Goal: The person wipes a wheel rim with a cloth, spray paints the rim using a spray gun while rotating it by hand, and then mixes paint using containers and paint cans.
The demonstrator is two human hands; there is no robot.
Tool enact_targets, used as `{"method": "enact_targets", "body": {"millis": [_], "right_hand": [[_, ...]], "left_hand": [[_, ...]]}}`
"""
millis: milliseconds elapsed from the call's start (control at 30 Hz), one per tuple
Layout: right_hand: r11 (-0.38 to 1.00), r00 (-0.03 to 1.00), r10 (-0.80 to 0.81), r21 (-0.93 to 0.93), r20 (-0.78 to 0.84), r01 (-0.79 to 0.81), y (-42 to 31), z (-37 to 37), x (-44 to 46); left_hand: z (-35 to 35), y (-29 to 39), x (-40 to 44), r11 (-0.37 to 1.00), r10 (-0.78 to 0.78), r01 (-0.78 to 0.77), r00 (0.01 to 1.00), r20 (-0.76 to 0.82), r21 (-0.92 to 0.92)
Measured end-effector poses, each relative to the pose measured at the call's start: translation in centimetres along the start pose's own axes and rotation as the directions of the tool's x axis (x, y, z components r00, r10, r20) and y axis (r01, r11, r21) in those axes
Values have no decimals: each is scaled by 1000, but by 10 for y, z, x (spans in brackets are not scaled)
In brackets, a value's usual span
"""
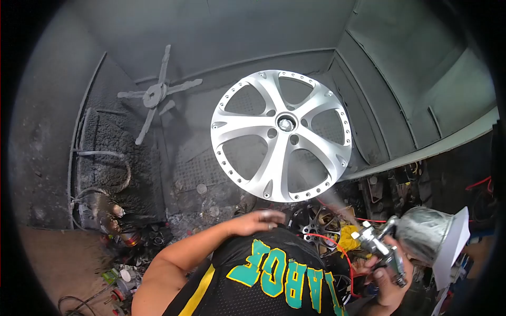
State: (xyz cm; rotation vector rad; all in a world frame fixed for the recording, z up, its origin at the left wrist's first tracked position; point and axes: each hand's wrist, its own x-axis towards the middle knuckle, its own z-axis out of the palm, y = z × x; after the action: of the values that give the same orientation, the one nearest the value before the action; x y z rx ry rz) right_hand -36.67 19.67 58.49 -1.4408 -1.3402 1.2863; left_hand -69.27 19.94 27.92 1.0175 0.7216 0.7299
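My right hand [389, 276] grips a metal spray gun [375, 243] at the lower right, its nozzle pointing up and left. A cup [424, 229] streaked with grey paint is attached to the gun, with a white paper-like piece at its far end. Pale mist trails from the nozzle toward the silver five-spoke wheel [281, 158], which is tilted in front of me with its face in view. My left hand [258, 221] is held before my body below the wheel, fingers stretched out and holding nothing, with silvery paint on the fingertips.
A paint-crusted cross-shaped stand [154, 97] is at the left of the grey booth. Below the wheel lie a dark wheel [317, 223], a yellow cloth-like item [348, 238] and a red hose [337, 244]. Clutter, including a crusted pipe [126, 174], lines the lower left.
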Motion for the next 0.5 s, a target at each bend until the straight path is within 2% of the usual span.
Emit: {"method": "enact_targets", "body": {"millis": [33, 67, 100, 167, 200, 233, 267, 300, 333, 367, 400, 500], "right_hand": [[999, 997, -31, -37, -65, 29, -6, -2, 4], [998, 989, -37, -60, -142, 28, -15, 2, 7], [997, 981, -56, -71, -186, 44, -17, 1, 11], [993, 978, -100, -80, -183, 86, -24, -1, 14], [992, 977, -106, -82, -187, 92, -29, -1, 14], [996, 985, -70, -57, -155, 62, -34, 0, 12], [999, 992, -34, -32, -121, 30, -38, 0, 12], [999, 991, -40, -34, -125, 36, -41, 1, 13], [1000, 999, 20, 10, -39, -19, -45, 1, 16], [996, 996, 75, 49, 48, -78, -50, 3, 19], [993, 986, 84, 74, 144, -96, -59, 8, 22], [988, 959, 126, 53, 255, -144, -74, 26, 45]], "left_hand": [[1, 1, -3, 963, 36, -78, 985, 166, 257], [1, 11, -9, 982, -103, 67, 975, 198, 178], [-3, 13, -13, 982, -97, 62, 975, 197, 180], [-11, 18, -21, 974, -164, 145, 981, 104, 173], [-15, 27, -28, 954, -276, 271, 961, -19, -128], [-30, 11, -31, 929, -286, 230, 943, -171, -288], [-46, 8, -33, 877, -367, 189, 856, -363, -442], [-60, 22, -38, 873, -274, 9, 836, -476, -488], [-73, 35, -39, 875, -251, -86, 760, -599, -477], [-89, 37, -42, 847, -91, -280, 762, -641, -453], [-95, 58, -45, 849, -49, -332, 724, -688, -411], [-111, 91, -52, 860, -24, -336, 725, -689, -384]]}}
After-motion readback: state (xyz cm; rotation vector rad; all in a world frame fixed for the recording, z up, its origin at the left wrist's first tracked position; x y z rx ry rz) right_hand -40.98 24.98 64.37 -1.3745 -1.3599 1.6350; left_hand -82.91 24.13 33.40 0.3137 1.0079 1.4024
